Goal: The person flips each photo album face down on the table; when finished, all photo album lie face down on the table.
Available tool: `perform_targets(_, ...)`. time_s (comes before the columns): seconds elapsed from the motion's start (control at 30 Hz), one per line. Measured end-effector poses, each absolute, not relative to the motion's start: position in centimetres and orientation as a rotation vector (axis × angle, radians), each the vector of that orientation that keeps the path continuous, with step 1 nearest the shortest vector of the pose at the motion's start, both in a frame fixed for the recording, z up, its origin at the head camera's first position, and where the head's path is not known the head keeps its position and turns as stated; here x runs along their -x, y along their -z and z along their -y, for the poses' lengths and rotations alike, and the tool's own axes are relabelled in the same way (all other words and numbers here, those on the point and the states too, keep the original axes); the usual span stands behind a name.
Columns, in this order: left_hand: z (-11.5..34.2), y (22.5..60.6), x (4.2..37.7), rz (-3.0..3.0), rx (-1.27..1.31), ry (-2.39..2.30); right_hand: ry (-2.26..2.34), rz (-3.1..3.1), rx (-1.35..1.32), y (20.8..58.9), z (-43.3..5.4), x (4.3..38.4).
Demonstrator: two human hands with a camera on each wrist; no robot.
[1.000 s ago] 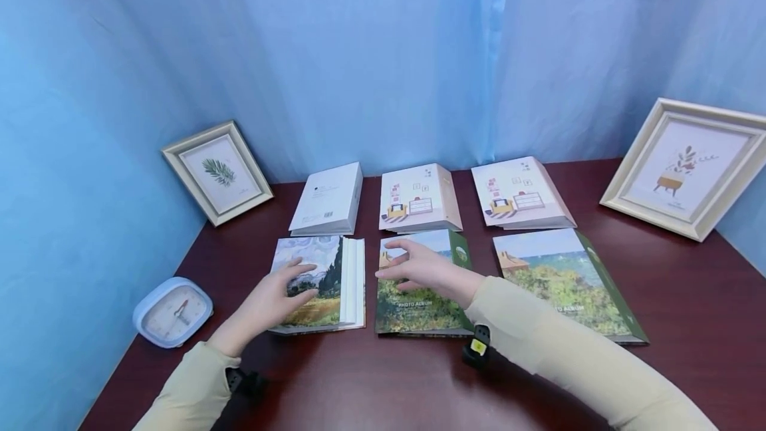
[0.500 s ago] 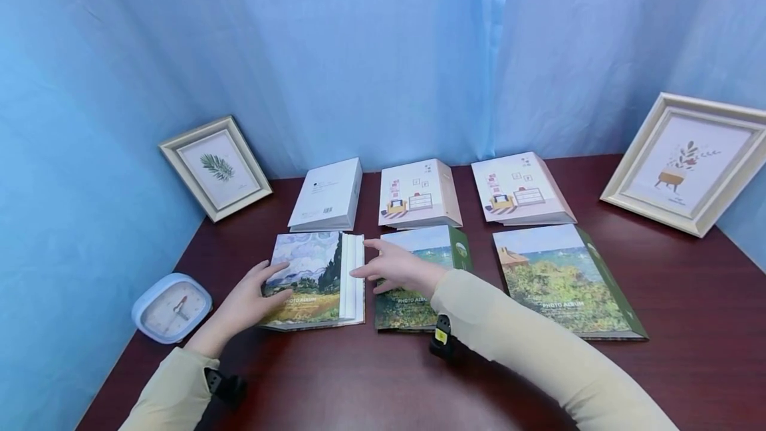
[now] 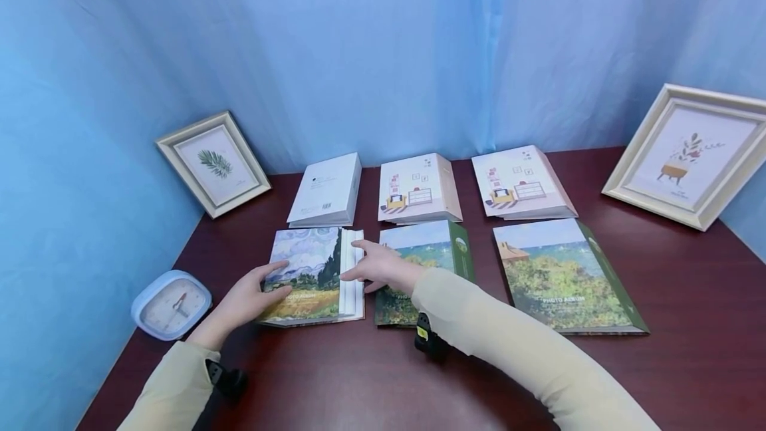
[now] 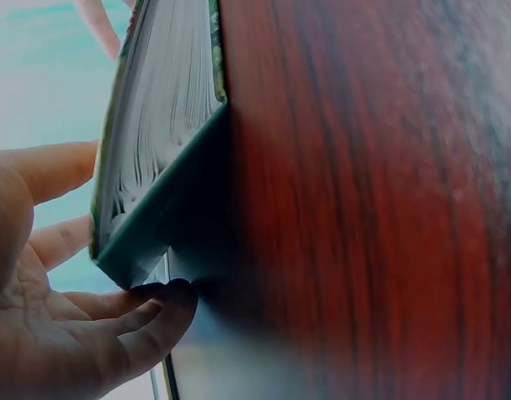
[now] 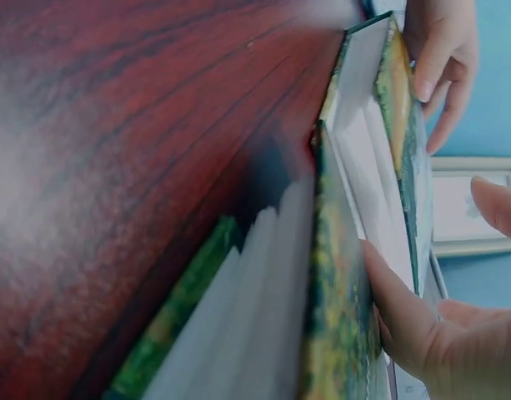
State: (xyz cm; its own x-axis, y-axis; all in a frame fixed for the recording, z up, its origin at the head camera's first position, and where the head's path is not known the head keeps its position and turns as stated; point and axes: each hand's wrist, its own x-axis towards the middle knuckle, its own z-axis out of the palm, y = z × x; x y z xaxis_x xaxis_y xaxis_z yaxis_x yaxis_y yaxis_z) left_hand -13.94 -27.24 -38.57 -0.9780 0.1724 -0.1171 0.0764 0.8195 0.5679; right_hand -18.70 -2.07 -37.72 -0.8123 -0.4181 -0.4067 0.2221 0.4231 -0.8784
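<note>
A landscape-covered photo album (image 3: 308, 278) lies on the dark red table, its white page edges (image 3: 351, 271) facing right. My left hand (image 3: 242, 301) is at its left side, thumb and fingers stretched over the cover's edge. In the left wrist view, fingertips (image 4: 176, 304) lie against or very near the green spine (image 4: 155, 200); contact is unclear. My right hand (image 3: 383, 266) reaches over the page edges with loosely extended fingers, between this album and the middle green photo album (image 3: 433, 251). The right wrist view shows my right thumb (image 5: 405, 312) in the gap between them.
Another green photo album (image 3: 556, 275) lies to the right. Behind stand a white album (image 3: 326, 188) and two pink-and-white albums (image 3: 413, 188) (image 3: 520, 181). Picture frames (image 3: 215, 165) (image 3: 688, 151) lean at both back corners. A blue alarm clock (image 3: 171, 304) stands left, and a blue curtain (image 3: 371, 52) hangs behind.
My right hand has moved left from over the middle album to the left album's page edges. My left hand has shifted left to that album's spine side. The view has tilted slightly.
</note>
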Motion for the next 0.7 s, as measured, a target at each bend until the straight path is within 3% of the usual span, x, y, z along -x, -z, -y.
perform_targets(0.7, 26.6, 38.3, 13.9, -2.842, -0.095, -1.032, 1.394, -2.114, 0.209, 38.8, 3.1, 19.1)
